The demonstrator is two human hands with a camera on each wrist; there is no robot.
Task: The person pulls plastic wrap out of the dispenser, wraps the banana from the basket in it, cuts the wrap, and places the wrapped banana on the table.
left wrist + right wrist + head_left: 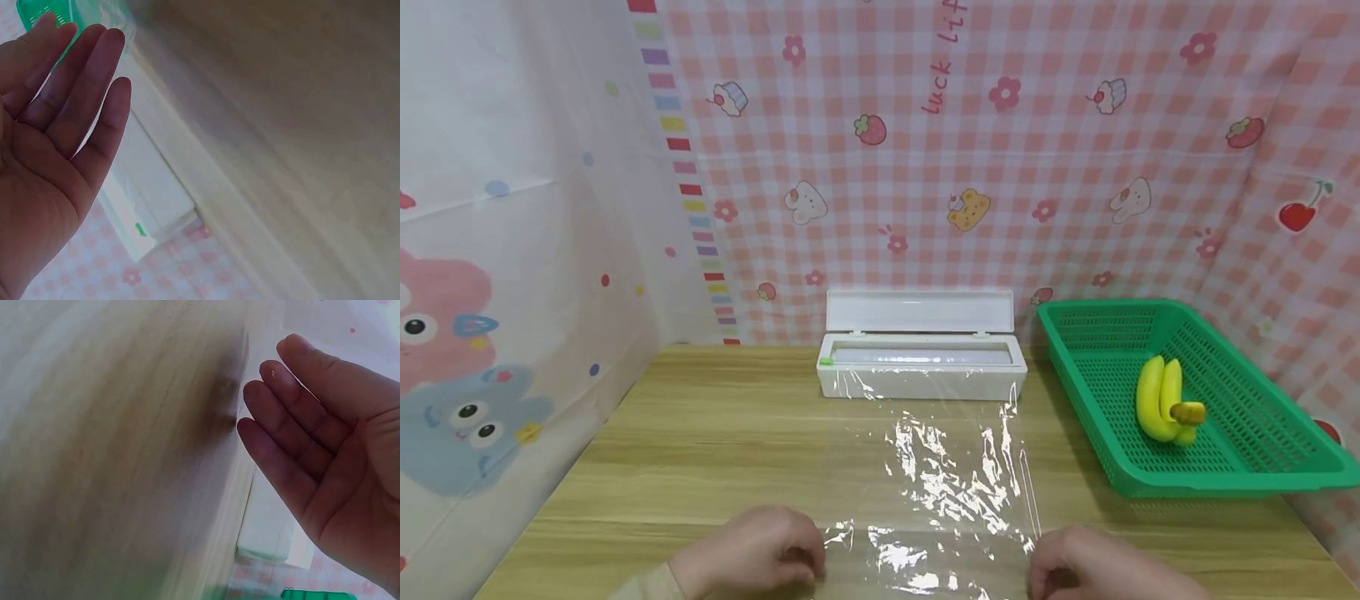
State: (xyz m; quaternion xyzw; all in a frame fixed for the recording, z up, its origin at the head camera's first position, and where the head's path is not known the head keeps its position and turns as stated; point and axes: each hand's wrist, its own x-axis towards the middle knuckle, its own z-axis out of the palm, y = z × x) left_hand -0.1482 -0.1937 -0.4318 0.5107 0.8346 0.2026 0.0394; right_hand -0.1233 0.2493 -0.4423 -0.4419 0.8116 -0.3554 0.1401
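Note:
A clear sheet of plastic wrap (940, 483) runs from a white dispenser box (917, 385) toward me, wrinkled and shining with reflections. At its near left edge, my left hand (760, 550) pinches the film between thumb and fingers. My right hand (1101, 568) pinches the near right edge the same way. Both wrist views show the palms, with the left fingers (75, 94) and the right fingers (287, 425) gently bent; the film at their tips is hard to make out. The box's lid (920, 312) is raised, and a roll (922, 357) shows inside.
To the right stands a green plastic basket (1093, 437) holding yellow bananas (1152, 398). The wooden table (700, 450) is bordered by a pink checked cloth (850, 200) behind and a white patterned cloth (550, 275) at left. A small green piece (826, 362) sits on the box's left end.

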